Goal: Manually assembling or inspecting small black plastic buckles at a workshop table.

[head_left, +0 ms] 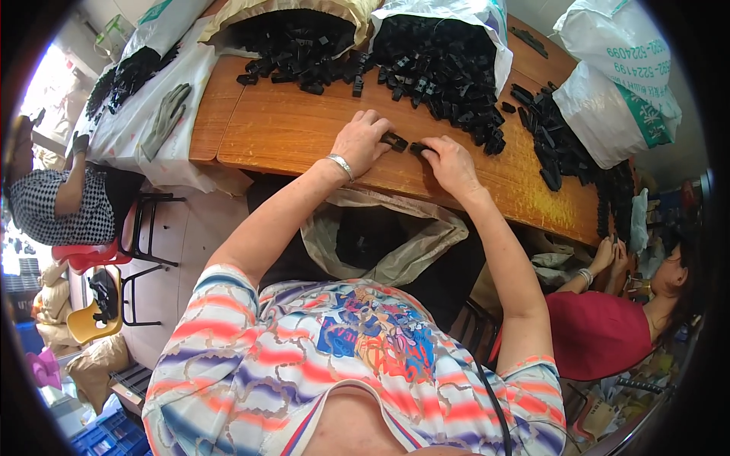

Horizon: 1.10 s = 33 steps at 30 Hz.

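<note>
Over the near edge of the wooden table [289, 137], my left hand [360, 143] pinches a small black plastic part [395, 141]. My right hand [451, 165] has its thumb and fingers closed on a second black plastic part [417, 148]. A narrow gap separates the two parts. Beyond my hands, black plastic parts [437, 72] spill from a white sack [498, 45], and more [296, 53] from a brown paper sack [251, 9]. Below the table edge, an open sack [327, 247] sits at my lap, its inside dark.
Two people sit nearby, one at the left [65, 201] and one in red at the right [593, 330]. Black parts [547, 144] are heaped by a white bag [601, 114]. A grey glove [166, 121] lies on a white covering. A yellow chair [91, 323] stands left.
</note>
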{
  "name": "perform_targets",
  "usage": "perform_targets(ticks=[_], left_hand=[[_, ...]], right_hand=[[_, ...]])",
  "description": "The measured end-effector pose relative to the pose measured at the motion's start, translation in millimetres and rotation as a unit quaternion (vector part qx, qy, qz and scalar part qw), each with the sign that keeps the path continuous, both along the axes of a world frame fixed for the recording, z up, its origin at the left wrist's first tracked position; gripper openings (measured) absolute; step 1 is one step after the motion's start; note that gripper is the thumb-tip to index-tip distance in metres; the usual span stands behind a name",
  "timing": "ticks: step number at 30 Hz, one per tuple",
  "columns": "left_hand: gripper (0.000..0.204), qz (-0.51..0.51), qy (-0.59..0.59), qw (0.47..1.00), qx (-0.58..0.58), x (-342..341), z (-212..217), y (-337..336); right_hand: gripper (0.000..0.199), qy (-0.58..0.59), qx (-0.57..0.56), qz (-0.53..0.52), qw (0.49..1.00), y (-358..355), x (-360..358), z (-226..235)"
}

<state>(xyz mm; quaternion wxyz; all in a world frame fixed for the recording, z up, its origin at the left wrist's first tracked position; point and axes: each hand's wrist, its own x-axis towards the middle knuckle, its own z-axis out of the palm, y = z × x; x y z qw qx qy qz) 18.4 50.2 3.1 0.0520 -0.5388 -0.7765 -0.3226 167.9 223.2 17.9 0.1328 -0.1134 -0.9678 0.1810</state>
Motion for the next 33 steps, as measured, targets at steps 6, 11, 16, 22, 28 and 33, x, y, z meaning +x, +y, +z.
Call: perform_targets(ticks=[6, 11, 16, 22, 28, 33], left_hand=[[0.031, 0.013, -0.031, 0.999, 0.011, -2, 0, -6], [0.026, 0.023, -0.048, 0.999, 0.002, 0, 0, -4], [0.027, 0.02, -0.052, 0.998, -0.002, -2, -2, -5], [0.025, 0.02, -0.053, 0.998, 0.001, -3, -5, -4], [0.025, 0.007, -0.039, 0.999, 0.002, -8, -1, -3], [0.024, -0.053, -0.046, 0.997, -0.031, -11, -4, -6]], right_hand=[[0.024, -0.011, 0.011, -0.045, 0.999, -6, 1, 7], [0.025, 0.095, -0.014, -0.05, 0.994, -7, 2, -1], [0.025, 0.125, -0.048, -0.001, 0.991, -33, -19, 14], [0.023, 0.064, 0.039, 0.034, 0.997, -37, -27, 7], [0.022, 0.051, 0.24, 0.086, 0.966, -47, -28, -4], [0.021, 0.049, 0.152, 0.081, 0.984, -43, -24, -9]])
